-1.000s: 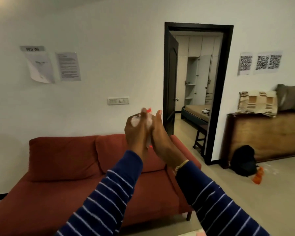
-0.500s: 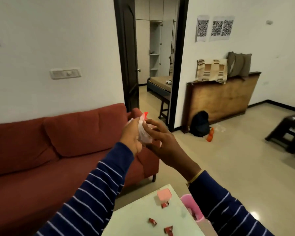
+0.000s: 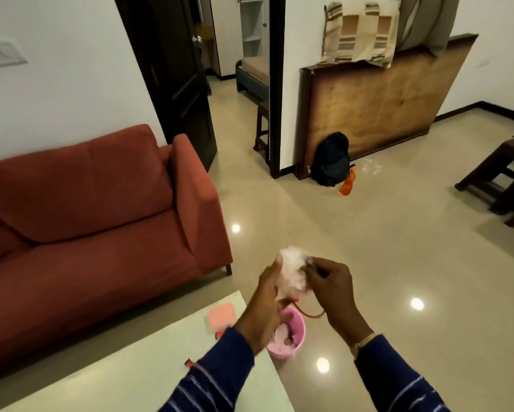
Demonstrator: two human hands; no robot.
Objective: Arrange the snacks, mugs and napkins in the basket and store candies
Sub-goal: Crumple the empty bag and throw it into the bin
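Note:
A small white translucent pouch [image 3: 292, 273] with a red drawstring [image 3: 309, 313] sits between my two hands, held in the air above the table's right corner. My left hand [image 3: 266, 301] grips the pouch from the left, thumb up along its side. My right hand [image 3: 333, 286] pinches its right side, fingers curled, and the red string loops below. Right under the hands stands a pink basket [image 3: 298, 337] on the white table [image 3: 148, 373]; something brown and white lies inside it, blurred. A red candy [image 3: 189, 363] lies on the table near my left sleeve.
A pink square pad [image 3: 221, 316] lies on the table's far edge. A red sofa [image 3: 95, 203] stands left of the table. Beyond are an open dark door [image 3: 172, 72], a black backpack [image 3: 330, 159], an orange bottle [image 3: 347, 185] and a dark side table [image 3: 499, 176] at right.
My view has tilted down and swung right; the table and pink basket came into view. My hands lowered the pouch from in front of the wall to just above the basket.

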